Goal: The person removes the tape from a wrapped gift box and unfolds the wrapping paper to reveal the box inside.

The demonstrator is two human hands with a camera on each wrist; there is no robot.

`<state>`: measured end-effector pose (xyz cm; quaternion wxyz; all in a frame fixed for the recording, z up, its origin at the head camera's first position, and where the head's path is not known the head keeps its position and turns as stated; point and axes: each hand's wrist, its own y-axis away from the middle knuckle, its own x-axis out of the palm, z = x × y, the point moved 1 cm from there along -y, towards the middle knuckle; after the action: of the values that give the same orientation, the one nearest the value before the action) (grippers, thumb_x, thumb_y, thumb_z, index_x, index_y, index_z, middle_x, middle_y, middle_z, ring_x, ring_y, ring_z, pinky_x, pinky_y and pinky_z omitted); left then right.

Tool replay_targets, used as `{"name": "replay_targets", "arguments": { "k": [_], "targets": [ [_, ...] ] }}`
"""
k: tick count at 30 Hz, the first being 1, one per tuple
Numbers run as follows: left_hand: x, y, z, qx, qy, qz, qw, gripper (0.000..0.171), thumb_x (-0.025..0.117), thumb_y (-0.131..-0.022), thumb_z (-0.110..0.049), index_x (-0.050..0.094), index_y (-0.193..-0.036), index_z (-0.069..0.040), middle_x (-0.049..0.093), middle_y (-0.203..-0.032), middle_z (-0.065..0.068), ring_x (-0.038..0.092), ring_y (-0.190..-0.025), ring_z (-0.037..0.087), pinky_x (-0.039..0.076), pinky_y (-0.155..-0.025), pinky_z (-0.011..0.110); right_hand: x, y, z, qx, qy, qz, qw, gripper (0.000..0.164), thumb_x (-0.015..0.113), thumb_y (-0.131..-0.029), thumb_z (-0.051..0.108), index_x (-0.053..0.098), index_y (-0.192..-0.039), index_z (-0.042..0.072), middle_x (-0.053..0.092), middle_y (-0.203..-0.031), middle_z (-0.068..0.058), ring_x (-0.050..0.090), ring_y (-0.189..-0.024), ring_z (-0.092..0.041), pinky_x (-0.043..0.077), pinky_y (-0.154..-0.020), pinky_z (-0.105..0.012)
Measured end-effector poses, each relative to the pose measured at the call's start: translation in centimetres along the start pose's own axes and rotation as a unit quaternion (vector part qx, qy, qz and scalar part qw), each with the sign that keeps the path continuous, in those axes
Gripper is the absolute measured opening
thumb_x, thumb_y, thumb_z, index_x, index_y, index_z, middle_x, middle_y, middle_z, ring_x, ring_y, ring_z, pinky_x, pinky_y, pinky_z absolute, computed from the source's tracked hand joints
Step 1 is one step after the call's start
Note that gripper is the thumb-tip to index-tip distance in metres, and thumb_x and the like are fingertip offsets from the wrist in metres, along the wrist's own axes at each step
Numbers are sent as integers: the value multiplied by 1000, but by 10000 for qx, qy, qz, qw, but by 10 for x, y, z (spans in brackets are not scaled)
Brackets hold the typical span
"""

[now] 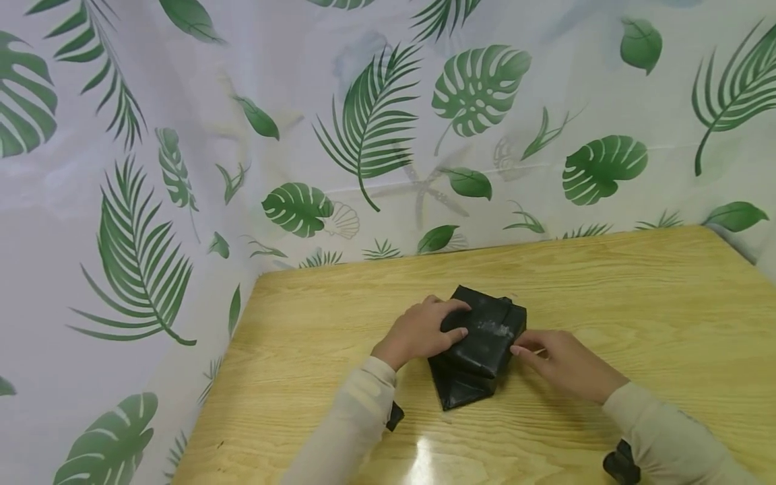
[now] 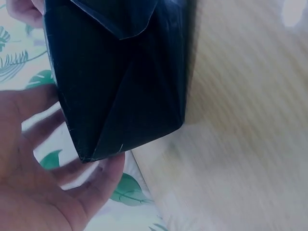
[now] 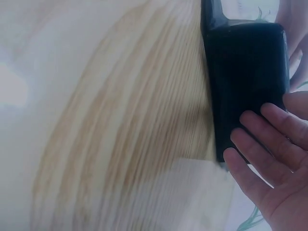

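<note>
A box-shaped package in shiny black wrapping [image 1: 485,323] lies on the wooden table, with pale scuffs on top. From its near end a folded black flap [image 1: 463,387] slants down toward the tabletop. My left hand [image 1: 427,328] grips its left side, thumb and index finger on top and the other fingers bent around the far corner. The left wrist view has the creased end of the package [image 2: 120,96] close up. My right hand [image 1: 560,364] touches the right side; in the right wrist view its fingers [image 3: 255,144] lie loosely extended against that smooth side face.
The light wood-grain table [image 1: 315,323] reaches back to a white wall covering with green leaf prints [image 1: 376,135]. The same print runs along the left side. Black pieces [image 1: 394,416] show beside both sleeved forearms.
</note>
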<state>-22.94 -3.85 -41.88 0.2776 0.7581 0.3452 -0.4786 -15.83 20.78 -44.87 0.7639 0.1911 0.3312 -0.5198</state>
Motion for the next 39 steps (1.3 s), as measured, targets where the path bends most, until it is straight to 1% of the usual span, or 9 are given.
{"name": "replay_targets", "arguments": {
  "k": [6,10,17,21,24,28,32,36,39],
  "targets": [
    [5,9,-8,-341,334,-176,9987,46,58,-103,-42,54,-147,-29,55,-137,11,64,-106,28,54,-87,43,-5,-1,-8,120,-9,-243,9996,29,55,-107,22,71,-115,-1,72,-110,-12,69,-101,-31,57,-85,-49],
    [8,13,-10,-406,517,-144,9977,47,57,-104,-41,53,-149,-26,53,-136,13,63,-96,25,54,-84,41,-9,-3,-13,175,-106,-327,9993,32,53,-108,22,69,-118,-4,71,-113,-14,68,-104,-34,56,-86,-51],
    [8,17,-14,-481,962,-64,9942,49,60,-103,-36,52,-150,-22,51,-133,17,60,-81,19,51,-71,34,-11,-7,-21,245,-138,-491,9984,30,54,-107,21,70,-116,-2,71,-110,-9,67,-102,-30,55,-86,-50],
    [11,19,-14,-571,1079,-154,9924,49,62,-102,-34,53,-149,-24,52,-131,16,59,-80,18,50,-70,33,-11,-8,-22,257,-186,-498,9983,31,54,-107,22,69,-117,-4,70,-111,-12,67,-103,-32,55,-86,-51],
    [12,21,-14,-604,1088,-213,9920,48,62,-102,-35,54,-149,-25,51,-133,15,62,-87,20,52,-74,35,-11,-6,-21,293,-101,-580,9978,32,55,-107,23,69,-119,-4,70,-113,-14,67,-101,-31,56,-84,-49],
    [11,25,-14,-564,1021,-278,9928,48,60,-103,-36,52,-149,-25,51,-138,14,64,-100,25,54,-84,41,-16,-3,-13,351,35,-905,9953,33,57,-106,24,69,-119,-4,70,-112,-16,68,-98,-31,57,-81,-48],
    [9,28,-14,-507,996,-350,9931,50,59,-104,-36,50,-151,-24,51,-141,14,64,-107,27,53,-90,44,-20,-3,-4,279,36,-1194,9925,29,61,-104,22,70,-117,-2,72,-108,-14,69,-93,-27,58,-76,-38],
    [8,29,-12,-477,1060,-384,9925,51,58,-104,-38,48,-153,-25,49,-145,14,62,-113,28,52,-93,46,-21,-4,3,308,-695,-1047,9916,28,63,-103,21,69,-119,-1,73,-106,-11,70,-85,-21,58,-70,-32],
    [8,30,-12,-481,1075,-396,9923,52,58,-104,-38,47,-153,-25,48,-146,14,61,-117,29,52,-95,47,-21,-5,8,606,-1630,-685,9824,34,62,-104,20,63,-126,-6,72,-110,-16,71,-85,-19,59,-70,-35]
  ]
}}
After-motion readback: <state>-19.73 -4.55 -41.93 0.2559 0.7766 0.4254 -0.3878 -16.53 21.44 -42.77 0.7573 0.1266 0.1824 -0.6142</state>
